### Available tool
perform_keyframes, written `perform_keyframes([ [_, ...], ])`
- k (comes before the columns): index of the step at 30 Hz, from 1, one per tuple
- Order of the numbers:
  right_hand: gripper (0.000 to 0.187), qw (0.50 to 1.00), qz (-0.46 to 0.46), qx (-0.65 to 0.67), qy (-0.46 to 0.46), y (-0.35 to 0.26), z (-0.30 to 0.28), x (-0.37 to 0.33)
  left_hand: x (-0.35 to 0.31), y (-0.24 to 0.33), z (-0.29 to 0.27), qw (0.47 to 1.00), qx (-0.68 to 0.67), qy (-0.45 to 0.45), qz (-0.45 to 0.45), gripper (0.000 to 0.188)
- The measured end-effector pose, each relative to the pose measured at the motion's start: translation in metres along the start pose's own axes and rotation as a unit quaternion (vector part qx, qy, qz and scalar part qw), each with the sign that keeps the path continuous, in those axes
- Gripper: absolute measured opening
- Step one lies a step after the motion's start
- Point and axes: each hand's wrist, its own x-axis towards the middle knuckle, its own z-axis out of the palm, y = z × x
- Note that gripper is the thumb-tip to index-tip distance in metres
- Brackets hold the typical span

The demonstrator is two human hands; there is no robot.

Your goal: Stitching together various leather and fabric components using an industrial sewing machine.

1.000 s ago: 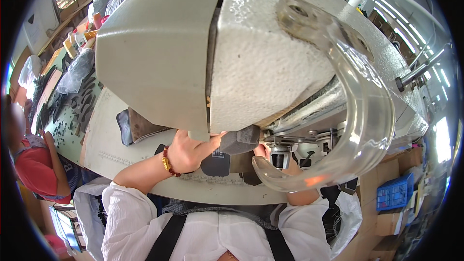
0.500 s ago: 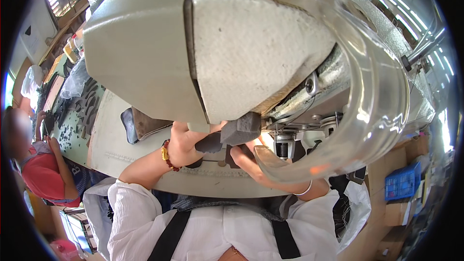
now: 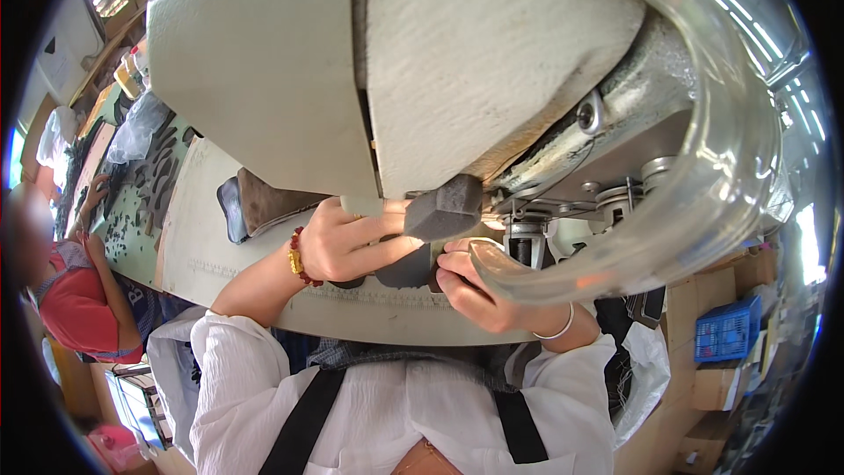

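A large cream sewing machine (image 3: 492,53) fills the upper middle, and a dark grey foam block (image 3: 444,209) juts from its front, hiding part of the work. Below that block lies a dark grey flat piece (image 3: 407,271), apparently fabric or leather. My left hand (image 3: 343,242) reaches in from the left, its fingers closed along the piece's upper edge; the thumb is hidden. From the right, my right hand (image 3: 482,295) pinches the piece's right edge, thumb and fingers bent together. A clear curved plastic guard (image 3: 633,255) passes in front of some of my right fingers.
A brown and dark folded piece (image 3: 268,202) rests on the pale tabletop (image 3: 207,229) left of the machine. Another person in red (image 3: 83,299) is at a green table (image 3: 132,229) strewn with dark pieces. A blue basket (image 3: 728,330) and cardboard boxes stand at right.
The view has shifted slightly. My left fingers have stretched rightward along the dark piece. My right fingers have drawn together at its right edge, where they were more spread before.
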Motion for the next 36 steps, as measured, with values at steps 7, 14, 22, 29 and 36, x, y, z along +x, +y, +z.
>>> perform_keyframes([
  [7, 0.028, 0.999, 0.012, -0.037, 0.032, -0.003, 0.001, 0.005, 0.003, 0.001, 0.001, 0.999, 0.025, 0.020, 0.024, 0.021],
  [14, 0.026, 0.995, -0.019, -0.073, 0.061, -0.005, 0.009, -0.003, 0.005, 0.002, -0.001, 0.998, 0.041, 0.019, 0.032, 0.020],
  [22, 0.034, 0.992, -0.012, -0.089, 0.085, -0.005, 0.012, -0.007, 0.007, 0.003, 0.000, 0.998, 0.053, 0.017, 0.037, 0.018],
  [29, 0.029, 0.992, -0.037, -0.112, 0.040, -0.005, 0.006, -0.003, 0.009, 0.004, 0.000, 0.997, 0.065, 0.022, 0.032, 0.014],
  [36, 0.023, 0.979, -0.078, -0.186, 0.039, -0.013, 0.009, 0.002, 0.010, 0.002, -0.007, 0.998, 0.056, -0.011, 0.033, 0.011],
])
